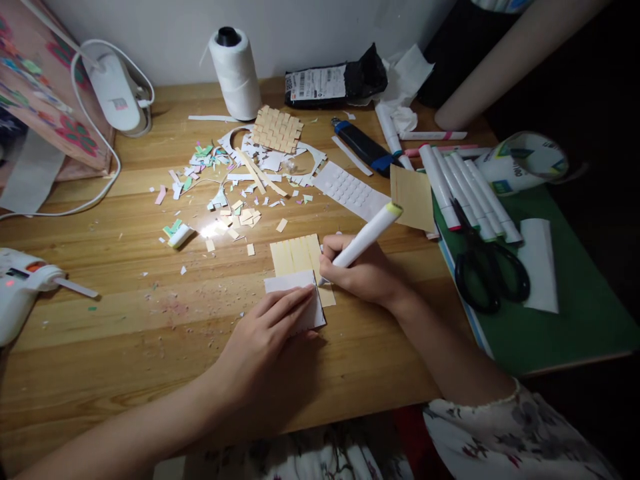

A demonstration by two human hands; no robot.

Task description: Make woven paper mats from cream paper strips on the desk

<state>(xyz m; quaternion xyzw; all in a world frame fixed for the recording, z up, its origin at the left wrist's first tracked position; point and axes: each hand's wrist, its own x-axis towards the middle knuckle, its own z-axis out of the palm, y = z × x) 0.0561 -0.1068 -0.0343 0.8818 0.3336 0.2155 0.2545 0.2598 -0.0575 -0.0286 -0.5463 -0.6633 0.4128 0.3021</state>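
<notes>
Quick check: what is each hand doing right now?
Left hand: open, fingers flat on the white paper piece, pinning it to the table.
Right hand: closed around a white marker, tip at the paper's edge.

wooden table (125, 347), plank top. on it: white thread spool (235, 70) at back, black packet (333, 83), heap of paper scraps (240, 177), woven paper square (277, 129), dotted white strip (350, 191), blue-black cutter (367, 148), glue gun (20, 287) at left edge, green mat (580, 307) at right, yellow striped paper (297, 257), white card (295, 293).
</notes>
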